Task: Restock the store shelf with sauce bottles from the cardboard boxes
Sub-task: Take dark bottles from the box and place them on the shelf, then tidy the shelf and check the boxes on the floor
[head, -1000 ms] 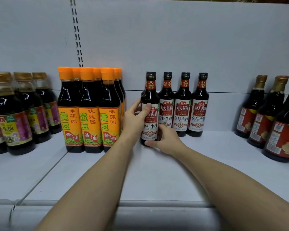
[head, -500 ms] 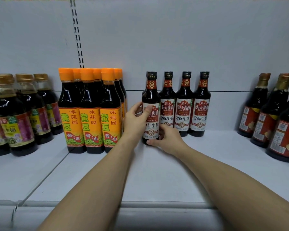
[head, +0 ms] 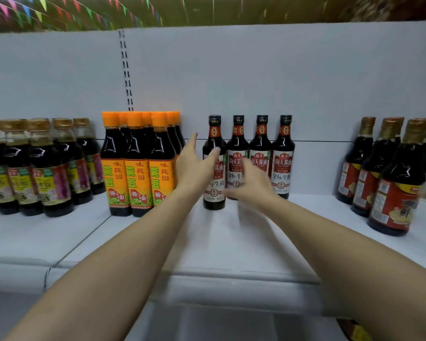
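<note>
A dark sauce bottle (head: 214, 141) with a black cap and a red and white label stands upright on the white shelf (head: 226, 237), a little in front of a row of three matching bottles (head: 260, 153). My left hand (head: 194, 168) is spread open just left of that front bottle, fingers straight, thumb over its label. My right hand (head: 251, 185) hovers open and blurred in front of the row's lower labels, holding nothing.
Orange-capped bottles (head: 138, 163) with orange labels stand close on the left. Gold-capped bottles (head: 44, 166) fill the far left, and red-labelled bottles (head: 389, 178) the right. Bare shelf lies between the row and the right group. No cardboard box shows.
Both hands have let go of the front bottle and opened; the right hand has drawn away to the right. The bottle stays standing. The camera has tilted up and pulled back.
</note>
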{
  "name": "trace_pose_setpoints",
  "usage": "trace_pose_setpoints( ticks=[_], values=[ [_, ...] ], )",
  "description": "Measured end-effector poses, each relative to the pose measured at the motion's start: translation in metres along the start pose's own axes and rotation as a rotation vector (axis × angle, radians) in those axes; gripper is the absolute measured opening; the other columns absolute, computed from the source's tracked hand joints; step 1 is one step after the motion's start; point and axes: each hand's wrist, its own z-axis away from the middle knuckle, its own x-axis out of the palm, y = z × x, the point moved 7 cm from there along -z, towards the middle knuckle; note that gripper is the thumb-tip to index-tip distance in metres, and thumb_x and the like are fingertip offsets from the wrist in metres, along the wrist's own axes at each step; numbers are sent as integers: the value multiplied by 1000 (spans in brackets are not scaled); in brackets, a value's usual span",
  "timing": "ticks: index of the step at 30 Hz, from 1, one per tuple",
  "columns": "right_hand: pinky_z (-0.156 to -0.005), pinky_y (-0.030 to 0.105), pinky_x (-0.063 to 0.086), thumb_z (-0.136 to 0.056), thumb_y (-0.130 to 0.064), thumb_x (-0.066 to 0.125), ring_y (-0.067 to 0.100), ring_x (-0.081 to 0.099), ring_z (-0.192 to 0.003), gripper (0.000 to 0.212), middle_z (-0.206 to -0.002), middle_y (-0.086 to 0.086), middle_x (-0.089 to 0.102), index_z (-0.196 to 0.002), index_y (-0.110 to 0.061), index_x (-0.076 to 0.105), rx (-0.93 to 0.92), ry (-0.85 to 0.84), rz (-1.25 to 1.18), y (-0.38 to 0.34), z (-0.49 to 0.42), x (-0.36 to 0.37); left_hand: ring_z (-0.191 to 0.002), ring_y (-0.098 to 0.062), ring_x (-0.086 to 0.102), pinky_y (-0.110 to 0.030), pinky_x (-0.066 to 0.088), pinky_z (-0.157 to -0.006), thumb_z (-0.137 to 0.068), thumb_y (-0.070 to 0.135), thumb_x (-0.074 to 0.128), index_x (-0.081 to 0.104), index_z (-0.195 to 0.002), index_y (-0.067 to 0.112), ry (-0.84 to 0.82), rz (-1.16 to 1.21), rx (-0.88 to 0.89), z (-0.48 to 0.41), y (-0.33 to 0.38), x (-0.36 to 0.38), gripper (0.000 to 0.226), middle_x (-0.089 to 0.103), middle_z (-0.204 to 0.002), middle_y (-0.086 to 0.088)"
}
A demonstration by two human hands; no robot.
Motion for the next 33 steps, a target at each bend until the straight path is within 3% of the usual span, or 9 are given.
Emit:
trace_pose_setpoints(
  ticks=[4, 7, 10, 14, 22, 27, 33],
  values=[
    [-122, 48, 26, -81, -53, 80, 31, 25, -150, 107, -163, 8, 29, -162, -25, 16, -170, 182, 178, -27, 7, -28, -145, -20, 44, -45, 38, -120, -96, 39, 70, 42, -156, 23, 61, -241, 259, 13, 59, -32, 68, 50, -156, -1],
    [-124, 50, 20, -83, -59, 75, 34, 15, -153, 104, -167, 11, 20, -163, -28, 17, -326, 226, 201, -61, 15, -24, -141, -22, 48, -41, 39, -117, -97, 34, 68, 49, -152, 19, 123, -465, 387, 24, 77, -68, 60, 56, -150, -4],
    [-124, 51, 15, -84, -64, 70, 36, 10, -154, 99, -170, 12, 14, -163, -29, 21, -460, 203, 197, -104, 27, -5, -143, -31, 44, -47, 34, -120, -96, 36, 65, 52, -151, 16, 195, -700, 416, 34, 66, -114, 60, 54, -151, -11],
    [-124, 52, 3, -85, -71, 63, 32, -5, -157, 99, -173, 7, -3, -164, -36, 13, -577, 99, 157, -166, 53, 38, -156, -30, 22, -48, 19, -126, -98, 49, 60, 39, -158, 25, 227, -989, 261, 53, 35, -195, 68, 36, -165, -7],
    [-125, 57, -10, -83, -84, 50, 28, -29, -154, 109, -169, 2, -26, -162, -40, -10, -826, -139, 154, -336, 142, 155, -159, -26, 6, -50, 9, -127, -100, 57, 51, 22, -163, 33, 339, -1223, 2, 130, 11, -417, 73, 16, -172, -2],
    [-124, 60, -9, -83, -87, 46, 31, -27, -154, 110, -169, 4, -26, -162, -37, -12, -980, -291, 168, -459, 237, 247, -159, -28, 6, -51, 12, -127, -100, 64, 46, 20, -163, 31, 395, -1390, -238, 212, -16, -580, 76, 16, -172, -4],
    [-123, 63, -5, -83, -89, 44, 33, -23, -156, 110, -169, 4, -25, -162, -38, -11, -1119, -482, 172, -569, 357, 343, -159, -27, 5, -52, 12, -126, -100, 66, 44, 20, -164, 33, 485, -1416, -526, 317, -55, -728, 75, 15, -173, -3]
  ],
)
